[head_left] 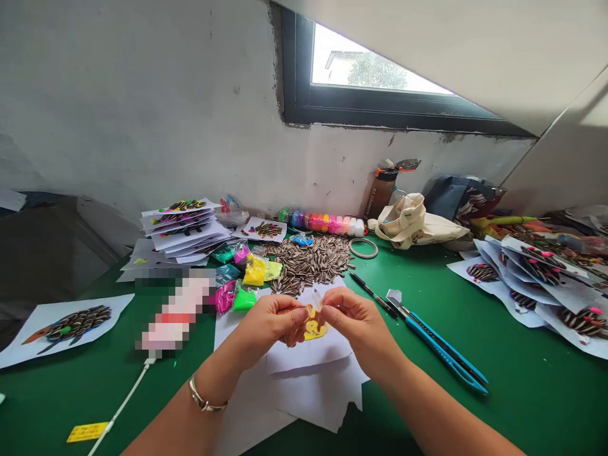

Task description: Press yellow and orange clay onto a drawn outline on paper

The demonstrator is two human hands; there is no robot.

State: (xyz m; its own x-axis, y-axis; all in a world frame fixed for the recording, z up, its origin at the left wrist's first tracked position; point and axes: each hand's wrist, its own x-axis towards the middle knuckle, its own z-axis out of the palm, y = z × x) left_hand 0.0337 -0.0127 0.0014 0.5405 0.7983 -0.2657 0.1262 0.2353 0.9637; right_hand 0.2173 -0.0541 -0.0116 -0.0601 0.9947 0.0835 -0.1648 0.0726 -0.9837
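Observation:
My left hand (280, 320) is closed in a pinch over the white papers, thumb against the bent fingers. Close beside it, my right hand (354, 316) pinches too. Between their fingertips is a small piece of clear plastic (317, 299); whether it is a bag cannot be made out. Yellow patches (314, 328) show just below, on or above the white paper (308, 361). Behind the hands lies a pile of striped sunflower seeds (316, 256). Small bags of coloured clay sit to the left, among them yellow (254, 270), pink (224, 296) and green (245, 298).
A black pen (373, 294) and blue tweezers (444, 348) lie right of the papers, near a tape roll (363, 248). Seed-picture sheets are stacked at left (190, 231) and right (536, 278). A bottle (380, 193) and cloth bag (403, 221) stand behind. A white cable (126, 402) crosses the left.

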